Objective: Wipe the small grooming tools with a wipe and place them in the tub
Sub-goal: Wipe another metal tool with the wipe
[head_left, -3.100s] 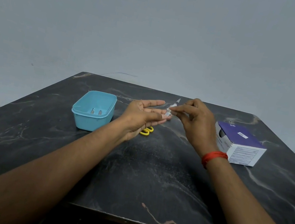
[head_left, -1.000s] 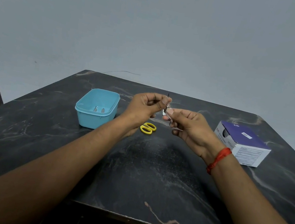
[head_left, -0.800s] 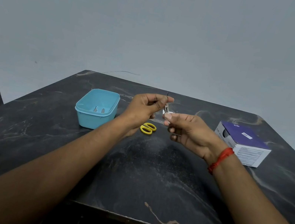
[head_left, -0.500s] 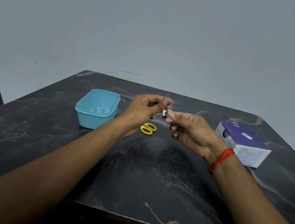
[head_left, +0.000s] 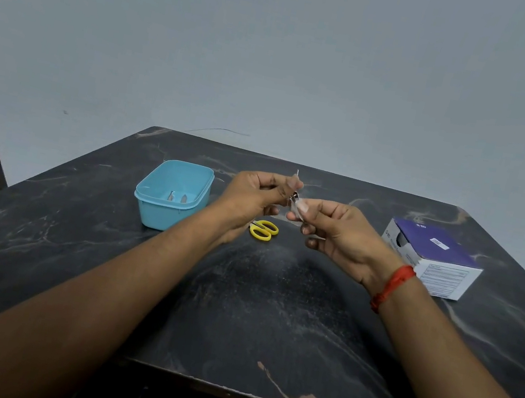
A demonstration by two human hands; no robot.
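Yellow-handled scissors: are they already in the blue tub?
No, the yellow-handled scissors lie on the dark table, outside the blue tub and to its right.

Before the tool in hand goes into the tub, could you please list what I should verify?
1. Grip: left hand pinches the small metal tool, right hand pinches its lower end: ok.
2. Tool rubbed with a wipe: cannot tell, too small to see.
3. The tub is uncovered: ok.
4. Room beside the two tools inside it: ok.
5. Every tool done: not ok, the yellow-handled scissors lie on the table.
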